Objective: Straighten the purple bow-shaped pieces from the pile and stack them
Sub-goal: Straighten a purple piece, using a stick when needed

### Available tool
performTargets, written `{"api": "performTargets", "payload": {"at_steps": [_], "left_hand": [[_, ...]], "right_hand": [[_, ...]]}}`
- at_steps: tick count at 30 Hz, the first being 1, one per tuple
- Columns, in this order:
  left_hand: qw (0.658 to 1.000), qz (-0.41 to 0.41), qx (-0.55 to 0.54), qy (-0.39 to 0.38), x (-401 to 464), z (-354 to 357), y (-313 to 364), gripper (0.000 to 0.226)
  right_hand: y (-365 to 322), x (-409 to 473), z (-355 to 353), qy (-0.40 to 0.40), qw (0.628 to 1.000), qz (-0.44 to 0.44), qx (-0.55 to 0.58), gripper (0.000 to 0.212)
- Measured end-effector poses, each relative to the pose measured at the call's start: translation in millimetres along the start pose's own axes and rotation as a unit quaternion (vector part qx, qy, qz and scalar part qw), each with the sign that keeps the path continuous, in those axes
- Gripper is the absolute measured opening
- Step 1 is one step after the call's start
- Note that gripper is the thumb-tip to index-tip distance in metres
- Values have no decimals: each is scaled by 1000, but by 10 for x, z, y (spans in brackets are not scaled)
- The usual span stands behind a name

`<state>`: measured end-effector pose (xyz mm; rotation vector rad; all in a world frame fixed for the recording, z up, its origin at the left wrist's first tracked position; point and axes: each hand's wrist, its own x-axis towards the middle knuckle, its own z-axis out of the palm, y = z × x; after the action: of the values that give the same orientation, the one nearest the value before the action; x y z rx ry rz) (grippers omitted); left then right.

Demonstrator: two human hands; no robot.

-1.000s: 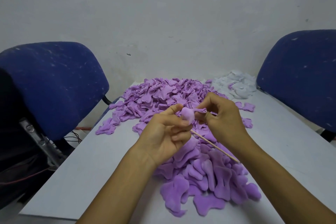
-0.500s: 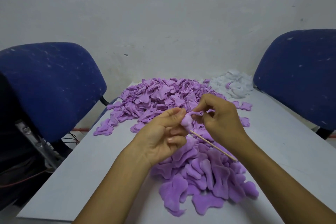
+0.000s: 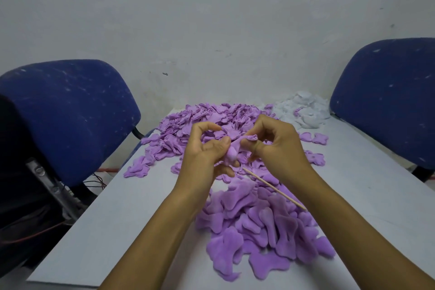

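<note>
Above the table, both hands hold one crumpled purple bow-shaped piece (image 3: 231,152). My left hand (image 3: 204,155) grips its lower end with thumb and curled fingers. My right hand (image 3: 273,143) pinches its upper end and also holds a thin wooden stick (image 3: 274,188) that slants down to the right. A large loose pile of purple pieces (image 3: 200,120) covers the far part of the table. Closer to me lies a heap of flattened purple pieces (image 3: 263,226).
The grey table (image 3: 113,214) has a left edge and a near edge in view. Blue chairs stand at the left (image 3: 68,110) and right (image 3: 390,92). A small mound of white pieces (image 3: 303,110) sits at the far right. A few stray purple pieces (image 3: 315,138) lie beside it.
The held piece has been pulled longer between my hands; my left fingers have spread and shifted lower on it. The view has tilted slightly.
</note>
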<state>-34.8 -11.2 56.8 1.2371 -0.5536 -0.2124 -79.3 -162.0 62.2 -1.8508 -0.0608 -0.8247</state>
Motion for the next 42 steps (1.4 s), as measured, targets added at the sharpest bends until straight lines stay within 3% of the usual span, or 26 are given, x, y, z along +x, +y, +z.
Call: {"api": "performTargets", "payload": {"at_steps": [5, 10, 13, 16, 19, 23, 25, 27, 31, 35, 39, 42], "left_hand": [[999, 25, 41, -11, -4, 29, -47, 27], [973, 123, 194, 26, 5, -46, -43, 45], [938, 186, 291, 10, 3, -44, -63, 43], [920, 192, 340, -19, 9, 6, -90, 29], [934, 138, 324, -64, 9, 69, -90, 15], [944, 79, 299, -112, 41, 65, -73, 41], [964, 43, 229, -125, 61, 42, -57, 40], [981, 41, 163, -98, 78, 35, -67, 30], [997, 22, 75, 11, 145, -47, -88, 37], [997, 8, 67, 47, 197, -180, -68, 7], [995, -85, -26, -33, 152, -144, -107, 23], [992, -101, -15, -75, 133, -121, -117, 28]], "right_hand": [[-2, 21, 9, 20, 996, 53, 71, 29], [10, -34, 71, -55, 983, 129, 117, 27], [-1, -20, 43, -53, 967, 174, 177, 35], [-17, 35, 7, -19, 964, 182, 193, 27], [18, 40, -1, 12, 971, 177, 160, 25], [75, -1, 34, 22, 976, 173, 128, 24], [80, 2, 46, 21, 978, 168, 122, 24], [80, 11, 29, 13, 977, 165, 132, 24], [72, -38, 18, -27, 970, 164, 176, 11], [80, -101, 38, -49, 961, 179, 205, 18], [71, -141, 46, -75, 965, 177, 179, 22], [68, -153, 44, -92, 972, 160, 142, 19]]}}
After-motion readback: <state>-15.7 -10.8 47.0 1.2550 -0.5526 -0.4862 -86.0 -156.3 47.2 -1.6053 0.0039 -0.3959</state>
